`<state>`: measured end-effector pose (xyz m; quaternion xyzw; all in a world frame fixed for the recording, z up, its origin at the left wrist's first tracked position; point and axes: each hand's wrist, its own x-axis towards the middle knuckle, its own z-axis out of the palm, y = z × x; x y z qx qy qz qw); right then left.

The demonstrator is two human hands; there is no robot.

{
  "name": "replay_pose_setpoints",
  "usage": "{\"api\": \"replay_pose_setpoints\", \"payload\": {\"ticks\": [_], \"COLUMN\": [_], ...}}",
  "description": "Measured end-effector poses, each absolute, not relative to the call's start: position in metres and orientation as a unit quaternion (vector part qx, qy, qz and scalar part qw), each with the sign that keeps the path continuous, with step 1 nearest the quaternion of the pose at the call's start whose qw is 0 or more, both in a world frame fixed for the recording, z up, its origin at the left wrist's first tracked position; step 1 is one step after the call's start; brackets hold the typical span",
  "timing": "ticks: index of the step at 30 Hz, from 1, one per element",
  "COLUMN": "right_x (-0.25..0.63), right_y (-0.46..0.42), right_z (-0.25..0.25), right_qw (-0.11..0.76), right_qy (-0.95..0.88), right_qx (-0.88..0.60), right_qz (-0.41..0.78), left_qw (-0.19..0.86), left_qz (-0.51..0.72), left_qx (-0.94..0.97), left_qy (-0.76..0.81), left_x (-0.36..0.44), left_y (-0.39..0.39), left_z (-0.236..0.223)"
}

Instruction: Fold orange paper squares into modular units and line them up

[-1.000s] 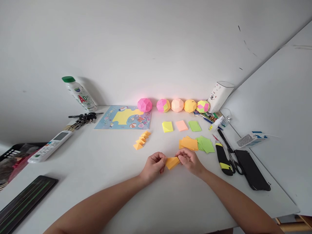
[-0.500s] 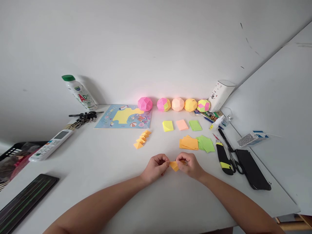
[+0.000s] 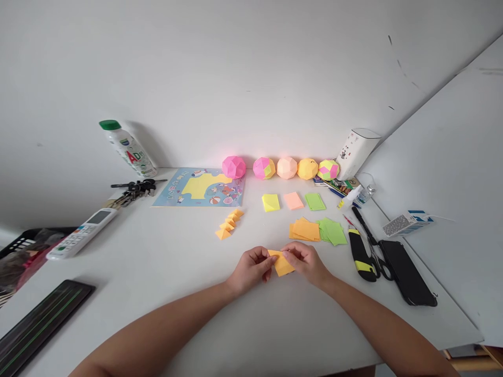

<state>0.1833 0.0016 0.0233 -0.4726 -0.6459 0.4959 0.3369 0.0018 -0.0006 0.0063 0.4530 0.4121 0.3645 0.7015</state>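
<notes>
Your one view comes from the camera on your head, looking forward and down from above the near side of the table point(image 3: 188, 262). Your left hand point(image 3: 248, 269) and right hand point(image 3: 310, 265) appear close to it, below the middle. The view is wide, reaching from the basket point(image 3: 21, 242) at the left edge to the side panel point(image 3: 444, 157) on the right, with the wall point(image 3: 251, 63) farther off, across the top.

I log soft, diffuse light; bottle point(image 3: 129, 152) shadows wall point(image 3: 251, 63) faintly rightward; wide-angle stretch toward edges.
</notes>
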Motion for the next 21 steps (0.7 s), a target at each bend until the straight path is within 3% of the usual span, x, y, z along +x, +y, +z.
{"api": "replay_pose_setpoints", "payload": {"ticks": [5, 12, 21], "right_x": [0.1845, 0.1843, 0.1864], "right_y": [0.0075, 0.0093, 0.0113], "right_z": [0.0241, 0.0265, 0.0214], "right_qw": [0.359, 0.3, 0.276], "right_qy": [-0.61, -0.49, -0.443], "right_qx": [-0.473, -0.436, -0.365], "right_qz": [0.525, 0.693, 0.771], "left_qw": [0.701, 0.695, 0.679], "left_qz": [0.361, 0.381, 0.394], "left_qx": [0.46, 0.456, 0.458], "left_qy": [0.408, 0.404, 0.418], "left_x": [0.0007, 0.0002, 0.0018], "left_y": [0.0003, -0.0004, -0.0027], "left_z": [0.0052, 0.0037, 0.001]}}
